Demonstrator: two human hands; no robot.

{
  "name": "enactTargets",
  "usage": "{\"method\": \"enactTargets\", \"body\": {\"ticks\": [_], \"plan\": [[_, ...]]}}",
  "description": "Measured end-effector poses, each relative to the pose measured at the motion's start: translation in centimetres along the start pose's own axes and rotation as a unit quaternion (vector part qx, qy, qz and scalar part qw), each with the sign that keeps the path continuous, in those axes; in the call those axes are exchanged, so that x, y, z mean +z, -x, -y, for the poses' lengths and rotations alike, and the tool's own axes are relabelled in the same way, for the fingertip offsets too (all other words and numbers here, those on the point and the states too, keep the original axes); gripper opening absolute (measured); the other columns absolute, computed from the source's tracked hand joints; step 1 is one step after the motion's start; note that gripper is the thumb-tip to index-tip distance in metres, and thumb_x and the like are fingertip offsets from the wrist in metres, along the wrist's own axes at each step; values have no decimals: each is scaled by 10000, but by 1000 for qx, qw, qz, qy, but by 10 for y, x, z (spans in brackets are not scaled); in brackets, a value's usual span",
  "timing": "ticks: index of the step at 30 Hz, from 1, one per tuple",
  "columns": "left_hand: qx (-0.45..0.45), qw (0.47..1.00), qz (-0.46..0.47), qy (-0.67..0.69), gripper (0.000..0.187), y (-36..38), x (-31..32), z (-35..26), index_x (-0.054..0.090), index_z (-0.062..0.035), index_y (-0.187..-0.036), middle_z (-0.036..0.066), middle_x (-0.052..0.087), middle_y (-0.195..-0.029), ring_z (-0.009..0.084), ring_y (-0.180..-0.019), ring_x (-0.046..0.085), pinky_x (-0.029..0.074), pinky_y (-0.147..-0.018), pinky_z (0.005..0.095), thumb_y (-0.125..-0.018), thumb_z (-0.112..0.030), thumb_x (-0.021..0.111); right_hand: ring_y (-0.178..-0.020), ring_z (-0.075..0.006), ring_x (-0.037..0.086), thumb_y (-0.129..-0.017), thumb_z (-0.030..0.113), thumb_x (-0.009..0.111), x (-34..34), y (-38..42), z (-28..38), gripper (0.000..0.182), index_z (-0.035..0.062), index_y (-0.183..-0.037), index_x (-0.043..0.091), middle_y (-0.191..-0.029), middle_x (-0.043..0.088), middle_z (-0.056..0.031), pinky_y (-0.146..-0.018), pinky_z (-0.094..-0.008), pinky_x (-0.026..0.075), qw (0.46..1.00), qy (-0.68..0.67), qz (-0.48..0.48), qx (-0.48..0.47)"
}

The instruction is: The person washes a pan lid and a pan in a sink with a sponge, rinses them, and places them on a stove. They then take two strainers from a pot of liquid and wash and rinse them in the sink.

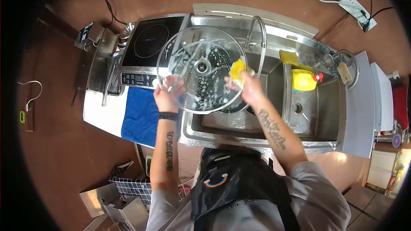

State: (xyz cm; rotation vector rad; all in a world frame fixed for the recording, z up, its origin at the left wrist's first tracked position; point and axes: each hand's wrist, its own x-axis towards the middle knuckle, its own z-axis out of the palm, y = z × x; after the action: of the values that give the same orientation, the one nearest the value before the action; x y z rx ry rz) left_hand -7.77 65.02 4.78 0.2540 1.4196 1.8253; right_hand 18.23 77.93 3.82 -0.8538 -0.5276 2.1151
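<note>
Head view showed the left hand [168, 94] holding a round, clear-glass lid [202, 66] over the left edge of the steel sink [227, 136]; the right hand [251, 90] held a yellow sponge [236, 67] at the lid's rim.

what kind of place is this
Most likely a kitchen, though whether home or commercial I can't tell. A steel sink with a curved faucet sits beside a black cooktop, and a soapy glass lid is held over that sink.
</note>
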Motion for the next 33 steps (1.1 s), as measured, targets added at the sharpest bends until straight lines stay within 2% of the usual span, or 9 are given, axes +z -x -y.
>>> {"method": "enactTargets", "body": {"ticks": [6, 10, 14, 16, 20, 24, 27, 28, 33], "plan": [[77, 993, -70, 46, 293, 55, 34, 53, 434, -51, -1251, 173, 583, -1282, 339, -1010, 667, 595, -735, 444, -1035, -246, 471, -828, -346, 696, -935, 235, 633, -22, 49, -74, 376, -5, -1211, 543, -1049, 640, -189, -655, -466, 621, 979, 73, 34, 189], [83, 991, -97, 41, 293, 65, 28, 56, 411, -35, -1250, 190, 574, -1285, 346, -1023, 654, 596, -756, 446, -1038, -232, 453, -604, -301, 707, -933, 441, 611, -41, 49, -8, 548, -64, -1142, 571, -674, 695, -147, -603, -366, 591, 795, 600, -77, 36], [72, 995, -75, -5, 327, 82, 26, 50, 373, -38, -1298, 189, 577, -1273, 336, -1004, 661, 597, -730, 424, -1044, -237, 432, -1320, -424, 444, -909, 394, 620, -16, 46, -7, 690, -6, -1412, 368, -1472, 355, -294, -1042, -472, 456, 529, 801, -37, -278], [7, 999, -49, 7, 329, 91, 32, 52, 394, -62, -1319, 190, 585, -1273, 340, -979, 678, 596, -701, 423, -1046, -243, 438, -1453, -431, 190, -913, 513, 566, 13, 24, -24, 837, 22, -1510, 243, -1575, 169, -254, -1188, -484, 228, 473, 840, -7, -265], [12, 997, 7, -81, 356, 110, 50, 47, 435, -64, -1321, 157, 652, -1144, 245, -885, 692, 587, -665, 358, -1037, -274, 479, -1489, -377, 63, -1000, 508, 357, 66, -19, -72, 734, 51, -1543, 172, -1612, 76, -199, -1217, -482, 48, 590, 757, 77, -268], [90, 995, -18, -32, 401, 91, 22, 45, 405, -39, -1332, 175, 648, -1133, 247, -883, 695, 595, -633, 347, -1034, -298, 477, -1492, -369, 66, -987, 293, 423, 30, 33, -55, 596, 80, -1525, 277, -1614, 126, -165, -1220, -467, 111, 485, 753, 357, -265], [45, 998, -34, -40, 413, 100, 3, 24, 372, -36, -1346, 214, 638, -1141, 313, -830, 701, 594, -615, 359, -1038, -295, 465, -1491, -380, 85, -938, 216, 499, 7, -4, -35, 592, 32, -1483, 359, -1589, 213, -184, -1222, -464, 129, 265, 886, 187, -333], [44, 997, -24, -51, 403, 102, 4, 16, 374, -35, -1340, 215, 640, -1130, 311, -816, 702, 593, -610, 358, -1040, -289, 461, -1488, -395, 82, -955, 225, 479, 17, -21, -32, 587, 8, -1483, 344, -1584, 202, -214, -1224, -462, 101, 432, 822, 139, -345], [40, 997, -4, -58, 366, 108, 6, 12, 395, -40, -1319, 210, 653, -1096, 289, -805, 701, 590, -599, 358, -1045, -277, 449, -1478, -408, 102, -1014, 318, 410, 119, -52, -81, 577, -10, -1482, 326, -1580, 201, -226, -1219, -474, 89, 496, 744, 116, -433]]}}
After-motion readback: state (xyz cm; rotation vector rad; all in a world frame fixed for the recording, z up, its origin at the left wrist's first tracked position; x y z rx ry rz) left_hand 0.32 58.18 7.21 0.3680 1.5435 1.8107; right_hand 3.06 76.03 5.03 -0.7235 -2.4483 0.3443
